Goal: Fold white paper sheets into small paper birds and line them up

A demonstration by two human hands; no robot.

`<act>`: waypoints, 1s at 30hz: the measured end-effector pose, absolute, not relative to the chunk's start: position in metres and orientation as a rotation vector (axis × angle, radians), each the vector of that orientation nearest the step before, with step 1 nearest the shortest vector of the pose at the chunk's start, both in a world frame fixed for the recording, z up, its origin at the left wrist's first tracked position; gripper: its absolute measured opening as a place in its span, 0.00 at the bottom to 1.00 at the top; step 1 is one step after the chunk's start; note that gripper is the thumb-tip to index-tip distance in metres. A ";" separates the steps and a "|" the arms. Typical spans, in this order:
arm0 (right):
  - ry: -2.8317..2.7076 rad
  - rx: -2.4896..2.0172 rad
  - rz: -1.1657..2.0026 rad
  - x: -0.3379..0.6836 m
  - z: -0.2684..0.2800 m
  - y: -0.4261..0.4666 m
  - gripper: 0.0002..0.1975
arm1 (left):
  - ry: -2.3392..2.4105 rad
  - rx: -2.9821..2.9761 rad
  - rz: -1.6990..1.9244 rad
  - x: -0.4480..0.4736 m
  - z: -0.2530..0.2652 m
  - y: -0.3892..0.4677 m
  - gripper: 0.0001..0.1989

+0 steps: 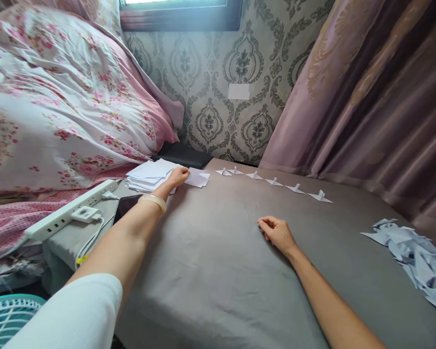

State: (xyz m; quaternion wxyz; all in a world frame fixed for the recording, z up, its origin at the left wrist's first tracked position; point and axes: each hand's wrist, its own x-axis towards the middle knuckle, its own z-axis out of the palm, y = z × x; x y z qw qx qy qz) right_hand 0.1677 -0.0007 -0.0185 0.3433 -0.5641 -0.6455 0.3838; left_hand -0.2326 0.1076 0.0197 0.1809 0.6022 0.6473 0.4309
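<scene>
My left hand (pixel 179 176) reaches forward to the white paper sheets, its fingers curled closed over them. Whether a sheet is between the fingertips is hidden. Left of it lies a thick, uneven paper stack (pixel 150 170); on its right, a few more sheets (pixel 199 178) stick out. My right hand (pixel 278 234) rests low over the grey-covered table (pixel 210 261), thumb and fingers drawn together with nothing visible in them. Beyond it, several small folded paper pieces (pixel 274 182) stand in a slanting row, each with a raised upright tab.
A heap of folded papers (pixel 417 259) lies at the right edge. On the left are a power strip (pixel 72 208) with a plug and cables, and a dark phone-like device (pixel 125 206) beneath my forearm. A black flat object (pixel 183 154) sits by the wall; a teal basket (pixel 10 317) stands lower left.
</scene>
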 end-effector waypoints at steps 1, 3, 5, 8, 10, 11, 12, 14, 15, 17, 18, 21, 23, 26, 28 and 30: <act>-1.672 -1.462 1.008 0.168 -0.019 -0.001 0.18 | 1.831 1.652 1.293 -0.230 0.024 0.108 0.07; -1.663 -1.454 1.026 0.169 -0.020 -0.001 0.18 | 1.809 1.552 1.435 -0.223 0.034 0.108 0.07; -1.659 -1.443 1.035 0.169 -0.020 -0.001 0.17 | 1.737 1.465 1.534 -0.212 0.047 0.107 0.09; -1.655 -1.425 1.038 0.170 -0.021 -0.001 0.17 | 1.570 1.362 1.580 -0.187 0.062 0.097 0.14; -1.651 -1.413 1.047 0.170 -0.022 0.000 0.17 | 1.455 1.305 1.532 -0.165 0.065 0.086 0.18; -1.648 -1.407 1.056 0.171 -0.022 0.001 0.17 | 1.408 1.276 1.484 -0.152 0.063 0.079 0.19; -1.643 -1.403 1.067 0.171 -0.023 0.002 0.18 | 1.368 1.245 1.422 -0.138 0.059 0.072 0.20; -1.629 -1.398 1.069 0.171 -0.025 0.003 0.18 | 1.319 1.170 1.294 -0.108 0.045 0.058 0.20; -1.623 -1.391 1.048 0.172 -0.026 0.003 0.18 | 1.300 1.131 1.233 -0.092 0.037 0.051 0.20; -1.640 -1.346 0.929 0.172 -0.027 0.001 0.21 | 1.252 1.057 1.113 -0.063 0.020 0.037 0.20; -1.653 -1.317 0.849 0.173 -0.028 -0.001 0.25 | 1.225 1.023 1.061 -0.051 0.012 0.031 0.20; -1.785 -1.283 0.601 0.176 -0.027 -0.009 0.34 | 1.185 0.939 0.950 -0.027 -0.003 0.017 0.20; -1.922 -1.278 0.452 0.178 -0.025 -0.014 0.34 | 1.178 0.909 0.919 -0.021 -0.008 0.013 0.20; -2.061 -1.274 0.296 0.181 -0.024 -0.019 0.29 | 1.179 0.914 0.903 -0.020 -0.010 0.013 0.17; -2.111 -1.271 0.204 0.183 -0.023 -0.019 0.26 | 1.192 0.952 0.883 -0.020 -0.012 0.014 0.15; -2.169 -1.263 0.145 0.183 -0.023 -0.020 0.24 | 1.244 1.032 0.855 -0.020 -0.013 0.012 0.15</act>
